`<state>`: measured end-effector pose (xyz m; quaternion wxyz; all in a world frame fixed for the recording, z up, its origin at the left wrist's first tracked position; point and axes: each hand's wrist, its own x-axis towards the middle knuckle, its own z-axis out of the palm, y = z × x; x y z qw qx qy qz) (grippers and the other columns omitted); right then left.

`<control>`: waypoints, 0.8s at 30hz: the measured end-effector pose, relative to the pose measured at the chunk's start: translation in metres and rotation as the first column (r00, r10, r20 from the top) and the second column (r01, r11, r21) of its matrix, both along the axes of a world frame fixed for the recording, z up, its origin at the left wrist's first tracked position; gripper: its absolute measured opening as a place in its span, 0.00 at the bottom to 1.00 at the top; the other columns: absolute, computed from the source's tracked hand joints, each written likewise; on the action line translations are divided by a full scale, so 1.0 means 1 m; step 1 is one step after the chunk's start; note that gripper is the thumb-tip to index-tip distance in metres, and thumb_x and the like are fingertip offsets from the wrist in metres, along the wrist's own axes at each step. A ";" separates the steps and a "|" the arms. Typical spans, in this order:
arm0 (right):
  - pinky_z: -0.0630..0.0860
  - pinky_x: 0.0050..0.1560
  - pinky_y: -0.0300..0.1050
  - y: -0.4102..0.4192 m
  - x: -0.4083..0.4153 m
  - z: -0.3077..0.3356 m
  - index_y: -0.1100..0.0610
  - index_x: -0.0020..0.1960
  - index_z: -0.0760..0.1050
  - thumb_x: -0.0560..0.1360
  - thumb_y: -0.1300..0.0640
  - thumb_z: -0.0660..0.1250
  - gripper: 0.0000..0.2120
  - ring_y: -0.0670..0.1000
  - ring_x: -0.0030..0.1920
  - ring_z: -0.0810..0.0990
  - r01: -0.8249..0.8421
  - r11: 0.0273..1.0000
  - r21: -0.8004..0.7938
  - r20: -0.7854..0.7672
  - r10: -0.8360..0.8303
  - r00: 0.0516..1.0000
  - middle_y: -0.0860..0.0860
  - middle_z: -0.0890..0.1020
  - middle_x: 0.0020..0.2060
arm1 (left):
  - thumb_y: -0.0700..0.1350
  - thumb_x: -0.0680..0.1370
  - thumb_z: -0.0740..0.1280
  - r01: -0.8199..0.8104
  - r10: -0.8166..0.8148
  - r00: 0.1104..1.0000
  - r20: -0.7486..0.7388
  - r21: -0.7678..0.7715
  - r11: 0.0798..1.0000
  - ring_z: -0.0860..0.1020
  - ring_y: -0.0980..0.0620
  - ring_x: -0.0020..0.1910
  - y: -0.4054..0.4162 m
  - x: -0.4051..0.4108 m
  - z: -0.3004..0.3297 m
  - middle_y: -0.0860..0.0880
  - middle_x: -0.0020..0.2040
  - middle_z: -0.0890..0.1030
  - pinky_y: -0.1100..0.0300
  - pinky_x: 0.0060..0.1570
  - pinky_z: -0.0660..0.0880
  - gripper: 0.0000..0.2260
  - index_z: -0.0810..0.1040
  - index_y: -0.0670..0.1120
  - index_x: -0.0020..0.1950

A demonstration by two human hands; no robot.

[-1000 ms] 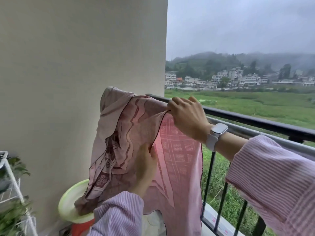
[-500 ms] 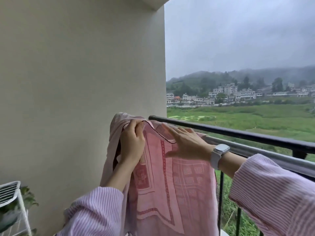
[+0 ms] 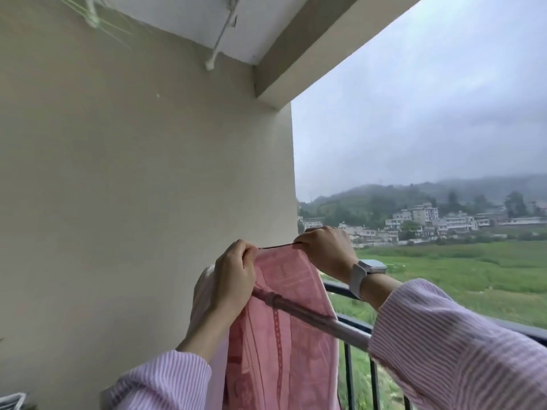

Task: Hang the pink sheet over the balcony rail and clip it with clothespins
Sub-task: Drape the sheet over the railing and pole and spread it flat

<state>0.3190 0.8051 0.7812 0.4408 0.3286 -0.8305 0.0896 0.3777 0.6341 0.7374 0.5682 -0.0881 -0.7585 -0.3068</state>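
The pink patterned sheet [image 3: 275,344] hangs in front of me, its top edge lifted above the balcony rail [image 3: 352,329]. My left hand [image 3: 233,276] pinches the top hem at its left end. My right hand [image 3: 328,253] pinches the same hem a little to the right, so the dark edge runs taut between them. The thin cloth lets the grey inner bar of the rail show through. A watch sits on my right wrist. No clothespins are in view.
A beige wall [image 3: 133,187] stands close on the left, meeting the rail's end. Overhead, a white pole [image 3: 222,34] hangs from the ceiling. The corner of a white rack [image 3: 11,400] shows at bottom left. Beyond the black railing [image 3: 373,377] lie fields and houses.
Both hands have risen above the rail with the sheet's top edge. My left hand came up from the lower folds to the hem; my view tilted upward.
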 end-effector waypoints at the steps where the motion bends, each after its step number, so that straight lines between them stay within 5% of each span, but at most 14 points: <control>1: 0.73 0.42 0.44 0.011 -0.004 0.008 0.46 0.53 0.79 0.78 0.48 0.57 0.12 0.52 0.51 0.79 0.013 1.000 -0.014 -0.018 -0.014 1.000 0.45 0.82 0.52 | 0.36 0.75 0.63 0.022 -0.022 1.000 -0.014 -0.012 1.000 0.77 0.48 0.39 0.013 -0.002 0.011 0.47 0.39 0.80 0.67 0.38 0.67 0.06 0.76 0.43 0.39; 7: 0.73 0.39 0.41 0.092 -0.028 0.039 0.45 0.49 0.80 0.76 0.48 0.59 0.11 0.50 0.48 0.80 0.094 0.986 -0.141 -0.090 -0.107 0.990 0.44 0.83 0.49 | 0.37 0.77 0.61 0.114 -0.121 0.991 -0.062 -0.118 0.987 0.74 0.52 0.38 0.099 -0.020 0.052 0.50 0.38 0.77 0.64 0.38 0.70 0.06 0.76 0.40 0.41; 10: 0.73 0.39 0.42 0.127 -0.034 0.043 0.48 0.49 0.81 0.76 0.49 0.61 0.10 0.52 0.46 0.81 0.118 0.983 -0.138 -0.047 -0.126 0.991 0.46 0.84 0.47 | 0.39 0.78 0.60 0.188 -0.187 0.982 0.018 -0.122 0.975 0.75 0.53 0.40 0.134 -0.029 0.047 0.49 0.40 0.78 0.70 0.36 0.67 0.07 0.76 0.40 0.43; 13: 0.75 0.39 0.41 0.150 -0.045 0.024 0.53 0.48 0.82 0.74 0.52 0.64 0.09 0.50 0.40 0.79 0.185 0.967 0.177 0.305 -0.233 0.924 0.50 0.84 0.44 | 0.43 0.78 0.61 0.254 -0.131 0.918 0.375 -0.299 0.920 0.77 0.48 0.45 0.144 -0.038 0.025 0.44 0.45 0.81 0.62 0.40 0.68 0.09 0.78 0.40 0.47; 16: 0.75 0.42 0.42 0.155 -0.053 -0.007 0.58 0.54 0.79 0.73 0.60 0.63 0.12 0.50 0.41 0.78 0.123 0.868 0.481 0.621 -0.436 0.651 0.55 0.83 0.47 | 0.49 0.77 0.63 0.423 -0.024 0.731 0.682 -0.425 0.800 0.77 0.52 0.47 0.131 -0.041 -0.003 0.48 0.50 0.82 0.60 0.47 0.71 0.11 0.80 0.45 0.51; 20: 0.71 0.62 0.50 0.127 -0.041 -0.014 0.58 0.61 0.74 0.76 0.60 0.60 0.14 0.53 0.58 0.76 0.057 0.908 0.414 0.622 -0.328 0.711 0.54 0.78 0.59 | 0.48 0.76 0.64 0.278 -0.081 0.816 0.572 -0.265 0.924 0.78 0.54 0.46 0.091 -0.053 -0.023 0.50 0.51 0.81 0.62 0.49 0.72 0.08 0.79 0.48 0.52; 24: 0.68 0.63 0.47 0.067 -0.017 -0.023 0.60 0.62 0.73 0.78 0.59 0.56 0.15 0.54 0.60 0.74 -0.053 0.947 0.317 0.604 -0.158 0.781 0.55 0.77 0.61 | 0.43 0.75 0.65 0.138 -0.055 0.882 0.468 -0.145 0.980 0.78 0.48 0.49 0.042 -0.061 -0.047 0.45 0.51 0.80 0.57 0.53 0.73 0.07 0.79 0.45 0.50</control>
